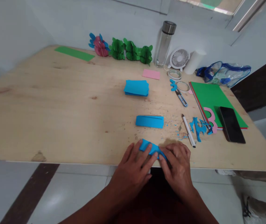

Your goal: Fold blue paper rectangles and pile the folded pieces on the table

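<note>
A folded strip of blue paper (153, 148) lies near the front edge of the table, under my two hands. My left hand (134, 165) holds its left part, fingers pressed down on top. At the strip's right end, my right hand (177, 161) pinches it between thumb and curled fingers, partly hiding that end. Just beyond my hands is a flat stack of narrow blue paper strips (149, 122). Farther back sits a stack of wider blue paper pieces (136, 87).
Right of my hands lie a white pen (189, 130), blue paper scraps (199, 127), thread snips (181, 98) and a phone (232, 124) on green sheets (217, 96). Along the wall stand green paper figures (131, 49), a glass bottle (164, 46) and a small fan (179, 58).
</note>
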{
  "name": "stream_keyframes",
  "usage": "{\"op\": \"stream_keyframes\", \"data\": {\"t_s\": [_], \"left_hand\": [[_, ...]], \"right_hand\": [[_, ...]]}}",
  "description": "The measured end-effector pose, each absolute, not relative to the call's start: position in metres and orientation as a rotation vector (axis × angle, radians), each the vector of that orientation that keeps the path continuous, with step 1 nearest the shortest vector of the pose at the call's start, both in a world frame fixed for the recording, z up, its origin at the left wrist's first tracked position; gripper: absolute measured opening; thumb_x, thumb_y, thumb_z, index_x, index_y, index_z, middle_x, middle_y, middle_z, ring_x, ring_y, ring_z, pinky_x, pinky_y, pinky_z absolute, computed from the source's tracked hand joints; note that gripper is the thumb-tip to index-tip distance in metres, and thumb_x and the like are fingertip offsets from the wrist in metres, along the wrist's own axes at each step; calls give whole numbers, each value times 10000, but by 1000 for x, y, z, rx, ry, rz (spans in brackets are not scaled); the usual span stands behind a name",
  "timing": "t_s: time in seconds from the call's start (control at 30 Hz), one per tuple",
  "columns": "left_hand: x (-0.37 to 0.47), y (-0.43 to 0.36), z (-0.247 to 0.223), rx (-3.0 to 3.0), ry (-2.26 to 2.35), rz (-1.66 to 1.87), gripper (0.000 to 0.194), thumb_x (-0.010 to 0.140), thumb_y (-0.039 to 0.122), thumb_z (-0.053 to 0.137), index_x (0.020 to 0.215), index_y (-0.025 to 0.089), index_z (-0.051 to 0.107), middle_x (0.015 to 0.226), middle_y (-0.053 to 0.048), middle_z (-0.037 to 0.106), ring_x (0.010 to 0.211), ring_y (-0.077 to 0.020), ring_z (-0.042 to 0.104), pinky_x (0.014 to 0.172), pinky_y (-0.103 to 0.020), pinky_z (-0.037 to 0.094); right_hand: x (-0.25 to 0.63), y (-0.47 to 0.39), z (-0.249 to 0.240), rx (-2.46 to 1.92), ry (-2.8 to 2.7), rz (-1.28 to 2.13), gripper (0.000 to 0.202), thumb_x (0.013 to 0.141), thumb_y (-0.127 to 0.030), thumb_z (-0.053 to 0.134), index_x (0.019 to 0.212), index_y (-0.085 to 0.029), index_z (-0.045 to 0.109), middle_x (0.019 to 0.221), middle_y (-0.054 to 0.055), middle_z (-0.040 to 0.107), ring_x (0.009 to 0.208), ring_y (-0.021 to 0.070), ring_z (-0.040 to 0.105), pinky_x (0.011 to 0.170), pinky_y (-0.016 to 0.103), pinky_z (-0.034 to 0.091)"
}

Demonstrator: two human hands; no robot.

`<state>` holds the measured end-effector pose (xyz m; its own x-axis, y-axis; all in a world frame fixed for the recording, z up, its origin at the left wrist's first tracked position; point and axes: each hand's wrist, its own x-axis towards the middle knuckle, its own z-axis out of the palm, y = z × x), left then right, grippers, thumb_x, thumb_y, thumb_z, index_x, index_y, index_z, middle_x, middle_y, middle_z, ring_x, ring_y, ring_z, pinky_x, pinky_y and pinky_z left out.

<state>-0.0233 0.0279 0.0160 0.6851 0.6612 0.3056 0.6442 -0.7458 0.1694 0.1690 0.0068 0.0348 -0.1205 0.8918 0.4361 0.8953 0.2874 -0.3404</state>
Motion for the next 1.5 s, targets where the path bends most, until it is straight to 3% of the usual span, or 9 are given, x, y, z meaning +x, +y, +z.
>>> {"op": "stream_keyframes", "data": {"t_s": [1.5], "left_hand": [[-25, 29, 10, 2843, 1143, 587, 494, 886, 397, 527, 1358, 262, 473, 1441, -80, 453, 1350, -331, 357, 1051, -478, 363]], "right_hand": [[170, 5, 34, -1592, -2136, -45, 305, 891, -249, 528, 1187, -225, 597, 952, 55, 596, 924, 228, 544, 914, 477, 366]]}}
